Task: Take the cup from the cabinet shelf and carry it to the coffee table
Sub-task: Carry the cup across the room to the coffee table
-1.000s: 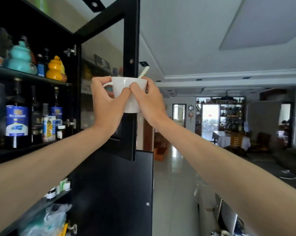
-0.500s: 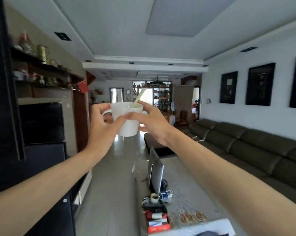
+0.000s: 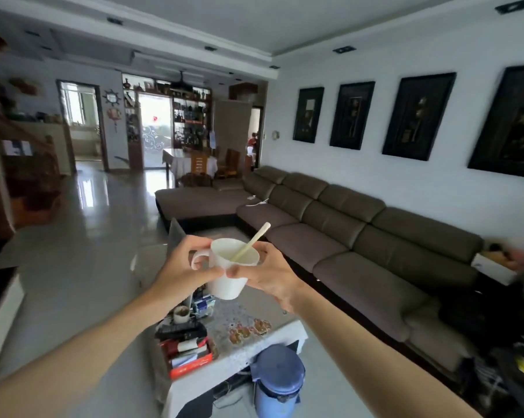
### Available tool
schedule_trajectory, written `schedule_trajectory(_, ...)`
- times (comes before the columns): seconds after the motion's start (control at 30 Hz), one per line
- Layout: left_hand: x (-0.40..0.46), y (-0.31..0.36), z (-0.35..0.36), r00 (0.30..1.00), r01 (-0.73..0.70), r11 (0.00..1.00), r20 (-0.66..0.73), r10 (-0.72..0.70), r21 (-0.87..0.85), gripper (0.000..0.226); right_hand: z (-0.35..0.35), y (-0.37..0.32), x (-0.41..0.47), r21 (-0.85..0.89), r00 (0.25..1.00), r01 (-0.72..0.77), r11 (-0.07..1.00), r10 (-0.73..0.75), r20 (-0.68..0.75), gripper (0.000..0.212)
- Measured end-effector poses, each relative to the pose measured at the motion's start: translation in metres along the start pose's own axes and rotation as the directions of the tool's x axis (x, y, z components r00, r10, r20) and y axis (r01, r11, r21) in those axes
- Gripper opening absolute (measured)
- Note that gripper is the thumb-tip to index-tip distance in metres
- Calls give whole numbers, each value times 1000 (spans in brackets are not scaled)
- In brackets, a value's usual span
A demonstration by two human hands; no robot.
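I hold a white cup [image 3: 229, 276] with a pale spoon [image 3: 252, 241] standing in it, out in front of me at chest height. My left hand [image 3: 182, 271] grips the handle side and my right hand [image 3: 266, 274] pinches the opposite wall and rim. The cup hangs in the air above the near end of the grey stone-topped coffee table [image 3: 248, 336], clear of its surface. The cabinet is out of view.
On the table stand an open laptop [image 3: 176, 233], a small cup [image 3: 181, 314], a stack of boxes and remotes [image 3: 185, 348]. A blue bin [image 3: 277, 380] sits at the table's near end. A long brown sofa [image 3: 360, 236] runs along the right wall. Shiny floor lies to the left.
The view has swung right and down, away from the cabinet toward the coffee table. The cup, still in both hands, has come lower and now hangs over the table.
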State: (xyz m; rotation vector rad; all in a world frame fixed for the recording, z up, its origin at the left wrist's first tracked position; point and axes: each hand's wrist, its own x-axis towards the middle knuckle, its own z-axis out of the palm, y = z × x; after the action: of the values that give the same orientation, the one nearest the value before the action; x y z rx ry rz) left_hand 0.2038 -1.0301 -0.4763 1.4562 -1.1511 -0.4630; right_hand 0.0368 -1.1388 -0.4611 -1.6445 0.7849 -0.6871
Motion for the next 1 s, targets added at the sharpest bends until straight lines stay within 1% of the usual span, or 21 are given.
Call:
schedule_trajectory(0.1,28,-20,7,989,43,999,141,-44,15,47,-6,22,12,-55,997,-35,998,31,-65,91)
schedule_trajectory(0.17,45,-30,14,971,42,998,234,-54,56,45,-15,32,16,-79,996,-37,996,30,-87,93)
schedule_trajectory(0.23,60,-38,26,944,25,995,326,-55,97,50,-24,39,16,-108,995,-36,993,25,-98,94)
schedule_trajectory(0.33,81,-42,53,858,-14,988,509,-65,151,65,-43,51,18,-140,990,-50,989,30,-140,94)
schedule_trajectory(0.43,98,-46,85,778,-78,979,626,-58,188,74,-66,65,22,-150,982,-77,986,49,-181,93)
schedule_trajectory(0.53,112,-52,118,746,-185,949,665,-34,255,79,-87,82,29,-165,980,-104,981,73,-186,92)
schedule_trajectory(0.6,122,-58,138,748,-254,916,663,-18,312,80,-101,93,36,-182,979,-119,976,85,-184,93)
schedule_trajectory(0.67,135,-67,159,753,-304,880,658,-13,365,90,-119,107,48,-190,978,-135,973,100,-181,93)
schedule_trajectory(0.73,150,-76,179,757,-313,860,652,-32,404,101,-139,121,63,-186,980,-147,971,117,-164,93)
schedule_trajectory(0.9,194,-94,230,774,-327,827,632,-43,457,99,-193,154,113,-212,986,-164,963,153,-71,98)
schedule_trajectory(1.0,225,-103,259,798,-285,816,596,-87,502,103,-225,167,149,-224,989,-149,963,149,-16,97)
